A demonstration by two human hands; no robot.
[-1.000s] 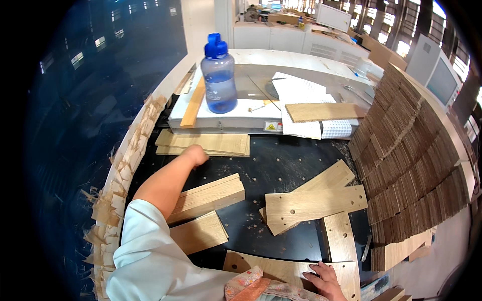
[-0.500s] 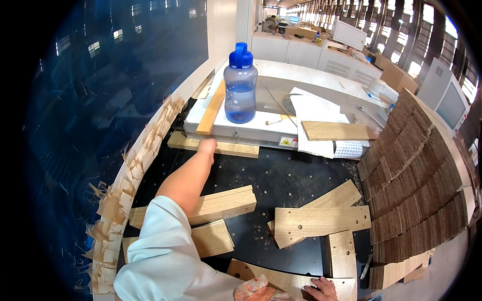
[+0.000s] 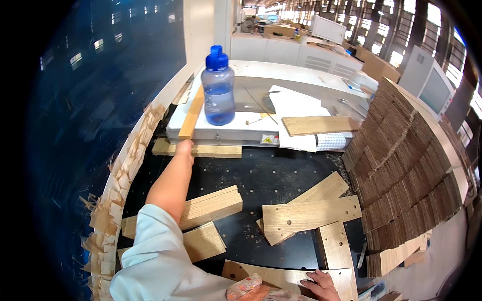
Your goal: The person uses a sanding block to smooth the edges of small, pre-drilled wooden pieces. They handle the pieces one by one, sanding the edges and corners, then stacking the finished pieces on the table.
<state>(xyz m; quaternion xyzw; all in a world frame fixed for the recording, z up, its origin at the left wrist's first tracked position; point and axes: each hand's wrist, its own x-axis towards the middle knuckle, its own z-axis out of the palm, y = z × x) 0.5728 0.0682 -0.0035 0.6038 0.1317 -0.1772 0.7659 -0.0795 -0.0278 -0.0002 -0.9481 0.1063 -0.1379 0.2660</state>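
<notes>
My left arm stretches away from me over the black worktop, and my left hand (image 3: pixel 185 149) is at a pale wooden strip (image 3: pixel 218 151) along the foot of the white machine ledge. Its fingers are hidden behind the hand. Just above it, the end of a narrow yellowish strip (image 3: pixel 192 114) sticks out over the ledge. At the bottom edge, my right hand (image 3: pixel 323 287) rests on a pale wooden board (image 3: pixel 281 276) with holes, fingers spread across its face. Beneath my left forearm lie a stack of long wooden pieces (image 3: pixel 213 205) and a shorter board (image 3: pixel 205 242).
Drilled boards (image 3: pixel 311 214) lie crossed at the right, near an upright-lying board (image 3: pixel 336 246). A tall stack of brown panels (image 3: pixel 401 170) borders the right side. On the ledge stand a blue water bottle (image 3: pixel 218 90) and papers (image 3: pixel 298 108) under a board (image 3: pixel 319 125). Torn tape lines the left rim (image 3: pixel 118 175).
The whole scene has shifted left in the picture as the view turned slightly right. My left hand stays at the same strip. My right hand's fingers look a little more spread on the board.
</notes>
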